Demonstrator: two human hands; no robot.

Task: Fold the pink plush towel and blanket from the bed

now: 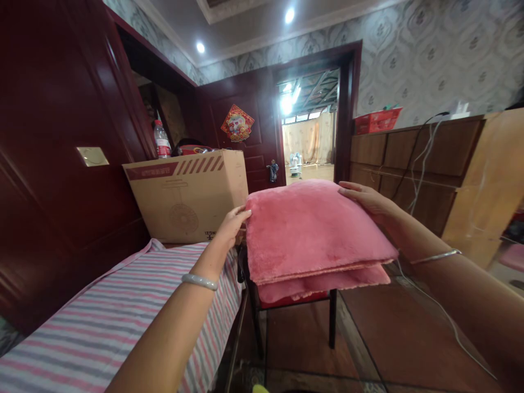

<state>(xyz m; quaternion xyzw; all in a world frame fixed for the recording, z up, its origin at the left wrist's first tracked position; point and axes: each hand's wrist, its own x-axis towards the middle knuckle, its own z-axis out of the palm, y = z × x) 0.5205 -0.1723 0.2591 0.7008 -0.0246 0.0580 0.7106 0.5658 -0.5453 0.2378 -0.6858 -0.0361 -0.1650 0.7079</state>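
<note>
A folded pink plush blanket is in front of me, over a chair with a red seat and dark metal legs. My left hand grips the blanket's left edge, thumb and fingers at its upper corner. On the far right side, my right hand holds the other edge, its fingertips lying on the plush. The layers show along the near side, where the lower fold hangs under the upper one. Most of the chair is hidden beneath, so I cannot tell whether the blanket rests on it.
To the left lies a striped sheet on a bed-like surface. Behind it stands a large cardboard box with a bottle on top. Wooden drawers bearing a red basket line the right wall. A white cable trails over the floor.
</note>
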